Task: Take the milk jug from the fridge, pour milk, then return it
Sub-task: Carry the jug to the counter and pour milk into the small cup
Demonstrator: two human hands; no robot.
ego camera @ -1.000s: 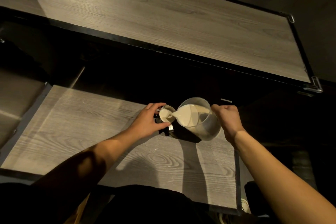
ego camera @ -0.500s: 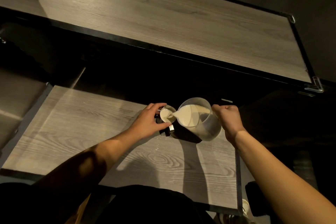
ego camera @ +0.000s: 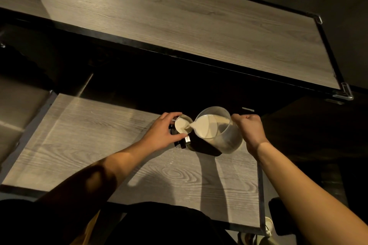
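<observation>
A clear plastic milk jug point(ego camera: 227, 141) is tipped to the left, its spout over a small metal cup point(ego camera: 182, 125). Milk runs from the spout into the cup, which is nearly full. My right hand point(ego camera: 251, 129) grips the jug's handle on the right side. My left hand point(ego camera: 161, 133) wraps around the cup from the left and steadies it on the near wooden table point(ego camera: 89, 145). The cup's lower body is mostly hidden by my fingers.
A second, larger wooden table point(ego camera: 179, 16) with a black metal frame lies beyond a dark gap. The near table's right edge point(ego camera: 259, 195) runs just under the jug. A shoe point(ego camera: 267, 225) shows on the floor at lower right.
The milk level in the cup has risen slightly. Both hands and the jug stay in almost the same place.
</observation>
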